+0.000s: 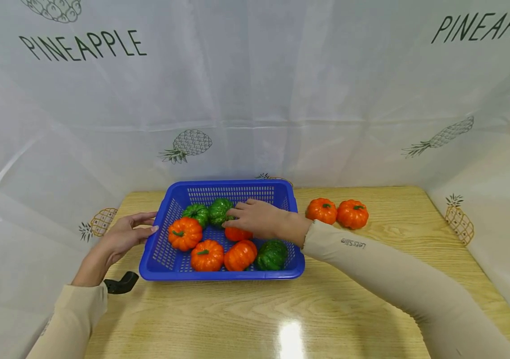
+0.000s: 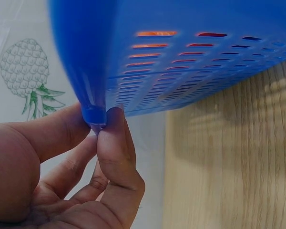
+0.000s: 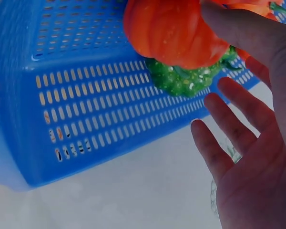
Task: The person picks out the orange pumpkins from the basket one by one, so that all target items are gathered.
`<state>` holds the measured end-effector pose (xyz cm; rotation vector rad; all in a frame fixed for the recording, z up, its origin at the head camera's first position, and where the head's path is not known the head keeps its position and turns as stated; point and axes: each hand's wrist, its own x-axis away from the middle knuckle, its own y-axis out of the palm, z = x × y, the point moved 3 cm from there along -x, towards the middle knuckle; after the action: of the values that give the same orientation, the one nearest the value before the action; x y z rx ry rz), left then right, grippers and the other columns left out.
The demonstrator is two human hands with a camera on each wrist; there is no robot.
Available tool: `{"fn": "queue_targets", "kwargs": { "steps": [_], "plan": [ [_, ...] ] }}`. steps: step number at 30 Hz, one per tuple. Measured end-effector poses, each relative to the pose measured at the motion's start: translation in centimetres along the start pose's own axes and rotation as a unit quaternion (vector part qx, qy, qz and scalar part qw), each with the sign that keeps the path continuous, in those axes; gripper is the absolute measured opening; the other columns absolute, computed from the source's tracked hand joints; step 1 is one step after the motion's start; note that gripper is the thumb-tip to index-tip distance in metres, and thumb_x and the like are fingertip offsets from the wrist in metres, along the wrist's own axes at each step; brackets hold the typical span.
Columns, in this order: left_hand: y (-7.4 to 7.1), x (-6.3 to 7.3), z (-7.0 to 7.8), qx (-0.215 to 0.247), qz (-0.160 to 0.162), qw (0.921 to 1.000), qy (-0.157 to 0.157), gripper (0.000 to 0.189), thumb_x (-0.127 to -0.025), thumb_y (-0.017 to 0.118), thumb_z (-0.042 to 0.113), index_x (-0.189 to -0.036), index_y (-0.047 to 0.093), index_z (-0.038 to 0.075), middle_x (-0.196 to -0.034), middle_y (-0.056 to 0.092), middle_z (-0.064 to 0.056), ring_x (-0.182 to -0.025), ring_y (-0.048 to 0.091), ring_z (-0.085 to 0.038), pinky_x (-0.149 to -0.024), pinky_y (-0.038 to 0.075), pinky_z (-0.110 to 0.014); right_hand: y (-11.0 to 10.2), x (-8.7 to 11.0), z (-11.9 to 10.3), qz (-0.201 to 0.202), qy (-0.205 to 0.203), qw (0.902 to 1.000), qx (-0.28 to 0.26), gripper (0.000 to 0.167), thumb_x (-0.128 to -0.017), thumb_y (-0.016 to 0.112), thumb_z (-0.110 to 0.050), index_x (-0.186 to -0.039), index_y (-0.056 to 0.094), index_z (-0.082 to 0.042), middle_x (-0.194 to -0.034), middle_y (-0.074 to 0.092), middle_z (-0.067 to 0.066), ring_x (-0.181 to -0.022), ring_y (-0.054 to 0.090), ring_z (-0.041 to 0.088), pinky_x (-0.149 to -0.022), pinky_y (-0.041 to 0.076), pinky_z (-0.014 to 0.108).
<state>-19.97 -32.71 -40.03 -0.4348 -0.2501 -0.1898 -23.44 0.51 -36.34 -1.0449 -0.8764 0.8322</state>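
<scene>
My left hand pinches the left rim of a blue plastic basket between thumb and fingers, as the left wrist view shows close up. Inside the basket, my right hand hangs over an orange pumpkin, partly hiding it. In the right wrist view the fingers are spread and nearly straight, the thumb overlapping the pumpkin's edge. Near those fingertips lies a dark green pumpkin, with a second green pumpkin to its left. Nearer the front are more orange pumpkins and a green pumpkin.
Two orange pumpkins sit side by side on the wooden table, right of the basket. A white curtain printed with pineapples hangs behind and at the sides. A small black object shows beside the left wrist.
</scene>
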Motion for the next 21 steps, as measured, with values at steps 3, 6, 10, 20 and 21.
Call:
{"fn": "queue_targets", "kwargs": {
  "steps": [3, 6, 10, 20, 21],
  "plan": [
    [0.0, 0.0, 0.0, 0.000, 0.000, 1.0000, 0.000, 0.065, -0.110, 0.058, 0.013, -0.162, 0.028, -0.010, -0.147, 0.041, -0.035, -0.091, 0.068, -0.007, -0.084, 0.060, -0.024, 0.3, -0.4, -0.3, -0.011, -0.006, 0.9999, -0.001, 0.061, -0.104, 0.069, -0.012, -0.160, 0.051, -0.027, -0.160, 0.050, 0.003, -0.144, 0.049, 0.024, -0.119, 0.043, 0.040],
    [0.0, 0.0, -0.1, -0.001, 0.000, 1.0000, 0.000, 0.065, -0.110, 0.058, 0.013, -0.162, 0.028, -0.010, -0.147, 0.042, -0.035, -0.091, 0.068, -0.008, -0.084, 0.060, -0.025, 0.6, -0.7, -0.6, -0.016, -0.009, 0.9998, 0.005, 0.060, -0.105, 0.066, -0.010, -0.160, 0.050, -0.028, -0.160, 0.050, 0.002, -0.144, 0.049, 0.023, -0.118, 0.043, 0.039],
    [0.0, 0.0, 0.0, 0.002, 0.000, 1.0000, 0.000, 0.065, -0.110, 0.058, 0.013, -0.163, 0.028, -0.010, -0.147, 0.042, -0.035, -0.091, 0.068, -0.007, -0.084, 0.060, -0.024, 0.8, -1.0, -1.0, -0.021, -0.013, 0.9995, 0.021, 0.061, -0.105, 0.067, -0.010, -0.160, 0.050, -0.029, -0.159, 0.051, 0.000, -0.142, 0.049, 0.022, -0.116, 0.045, 0.038],
    [0.0, 0.0, 0.0, 0.004, -0.004, 1.0000, 0.000, 0.066, -0.110, 0.058, 0.014, -0.163, 0.027, -0.009, -0.149, 0.040, -0.035, -0.092, 0.068, -0.007, -0.084, 0.059, -0.024, 1.4, -1.8, -0.8, -0.048, -0.011, 0.9976, 0.048, 0.062, -0.102, 0.073, -0.015, -0.158, 0.051, -0.031, -0.156, 0.052, -0.001, -0.140, 0.050, 0.021, -0.115, 0.046, 0.037],
    [0.0, 0.0, 0.0, 0.004, -0.004, 1.0000, 0.000, 0.066, -0.110, 0.058, 0.013, -0.163, 0.027, -0.009, -0.149, 0.040, -0.035, -0.092, 0.068, -0.007, -0.084, 0.059, -0.024, 1.5, -1.9, -0.8, -0.052, -0.011, 0.9972, 0.052, 0.063, -0.102, 0.073, -0.016, -0.159, 0.051, -0.031, -0.156, 0.052, -0.002, -0.140, 0.050, 0.021, -0.115, 0.046, 0.037]
  ]
}}
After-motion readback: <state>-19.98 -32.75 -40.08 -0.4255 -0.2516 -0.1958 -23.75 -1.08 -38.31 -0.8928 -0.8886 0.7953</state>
